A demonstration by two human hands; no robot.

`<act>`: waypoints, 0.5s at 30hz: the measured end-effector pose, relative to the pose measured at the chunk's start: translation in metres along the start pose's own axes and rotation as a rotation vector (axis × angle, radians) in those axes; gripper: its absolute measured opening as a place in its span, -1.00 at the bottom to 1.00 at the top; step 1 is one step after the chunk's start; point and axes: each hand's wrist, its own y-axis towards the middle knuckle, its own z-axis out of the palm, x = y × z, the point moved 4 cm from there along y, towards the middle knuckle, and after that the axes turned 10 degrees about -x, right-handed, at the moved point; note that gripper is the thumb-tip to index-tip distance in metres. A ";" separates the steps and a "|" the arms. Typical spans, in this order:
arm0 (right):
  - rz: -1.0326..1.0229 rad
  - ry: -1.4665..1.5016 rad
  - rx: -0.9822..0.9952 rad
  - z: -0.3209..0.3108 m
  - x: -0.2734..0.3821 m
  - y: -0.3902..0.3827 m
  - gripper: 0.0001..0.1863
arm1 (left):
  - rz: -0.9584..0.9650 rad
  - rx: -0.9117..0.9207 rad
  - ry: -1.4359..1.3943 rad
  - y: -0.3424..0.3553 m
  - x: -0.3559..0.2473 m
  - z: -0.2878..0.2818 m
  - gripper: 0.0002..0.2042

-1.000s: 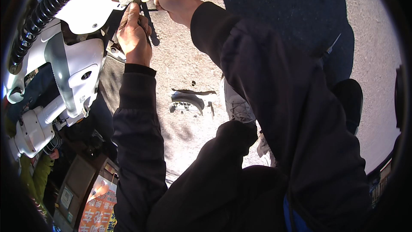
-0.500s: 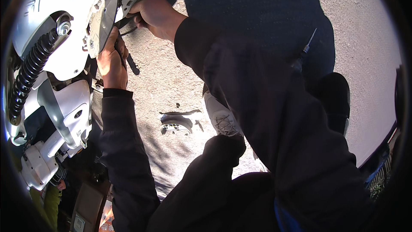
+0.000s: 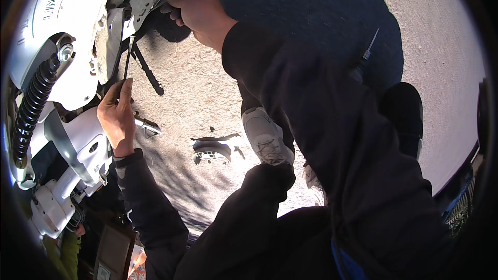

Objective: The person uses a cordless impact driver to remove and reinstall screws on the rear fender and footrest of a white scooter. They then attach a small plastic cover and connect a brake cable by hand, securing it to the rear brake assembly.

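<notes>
A white scooter (image 3: 78,80) with a black coil-spring shock absorber (image 3: 39,98) fills the left side. My left hand (image 3: 118,119) is beside its body, thumb and fingers pinching the lower end of a thin black cable-like strand (image 3: 127,59). The strand rises to a pale tip by a grey bracket (image 3: 139,13). A flat light panel (image 3: 110,46) stands along the body's edge just left of it. My right hand (image 3: 202,18) is closed at the scooter's end, right of the bracket. Blur and the fingers hide what it grips there.
On the sunlit ground lies a curved part with a grid pattern (image 3: 211,151), with small dark bits around it. A screwdriver (image 3: 369,52) points upward in the shade at right. My shoe (image 3: 264,135) stands in the middle. At lower left is another person's green sleeve (image 3: 70,251).
My left hand has moved down from the panel and now pinches the thin strand, which is in plain sight. My right hand has shifted slightly right. The view has shifted a little.
</notes>
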 end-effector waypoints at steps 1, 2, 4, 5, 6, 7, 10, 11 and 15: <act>-0.009 0.016 0.009 -0.002 -0.003 0.000 -0.86 | -0.041 -0.082 -0.041 0.002 0.005 -0.005 -0.67; -0.015 0.023 0.001 -0.005 -0.009 0.001 -0.86 | -0.007 -0.113 -0.128 0.004 0.006 -0.007 -0.66; -0.072 0.068 0.026 -0.007 -0.020 0.008 -0.88 | 0.018 -0.194 -0.157 0.010 0.009 -0.008 -0.65; -0.162 -0.053 0.014 -0.010 -0.025 0.013 -0.87 | 0.001 -0.201 -0.217 0.014 0.009 -0.006 -0.66; -0.288 -0.162 0.045 -0.010 -0.027 0.020 -0.85 | 0.047 -0.217 -0.176 0.014 0.008 -0.005 -0.66; -0.587 -0.557 0.057 -0.001 -0.025 0.027 -0.83 | 0.080 -0.249 -0.119 0.014 0.006 -0.006 -0.65; -1.172 -1.327 -0.094 0.012 -0.033 0.041 -0.80 | 0.092 -0.143 -0.043 0.007 0.006 -0.004 -0.63; -1.224 -1.493 -0.122 0.012 -0.038 0.046 -0.79 | 0.106 -0.100 0.019 0.006 0.006 -0.004 -0.62; -1.092 -1.370 -0.112 0.013 -0.041 0.058 -0.79 | 0.088 -0.163 -0.058 0.013 0.013 -0.001 -0.61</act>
